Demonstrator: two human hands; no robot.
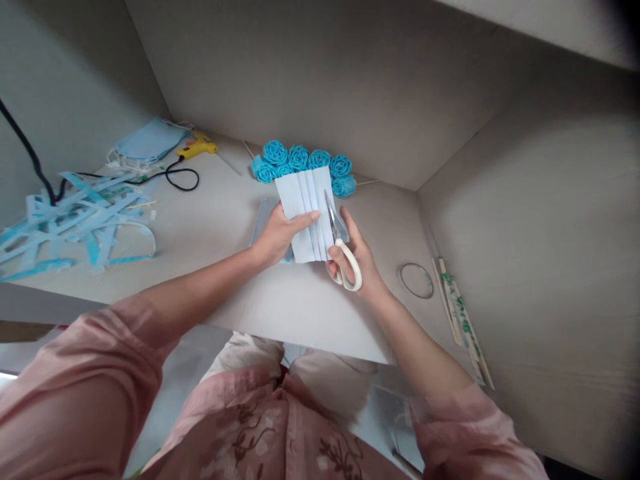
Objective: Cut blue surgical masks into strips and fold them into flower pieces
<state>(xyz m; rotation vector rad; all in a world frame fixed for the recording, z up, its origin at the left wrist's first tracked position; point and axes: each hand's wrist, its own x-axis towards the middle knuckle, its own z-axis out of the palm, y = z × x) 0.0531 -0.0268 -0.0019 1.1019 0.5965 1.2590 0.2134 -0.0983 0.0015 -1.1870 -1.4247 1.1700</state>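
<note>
My left hand [281,233] grips a pleated white face mask [307,193] by its left side, thumb pressed across the folds. In my right hand [363,257] is a pair of scissors [354,270] with white handles, my fingers wrapped around the loops. The scissor blades lie along the mask's right side, pointing away from me; whether they are cutting, I cannot tell. Just beyond the mask, several blue rolled flowers [298,158] rest on the table, partly hidden by it. Something bluish and flat [261,223] lies on the table behind my left hand.
Cut blue and white strips [85,220] are heaped at the left. Behind them are a stack of blue masks [150,139] and a yellow glue gun [199,145] with a black cord [183,188]. Right: a wire ring [417,281] and thin sticks [463,313] beside the wall.
</note>
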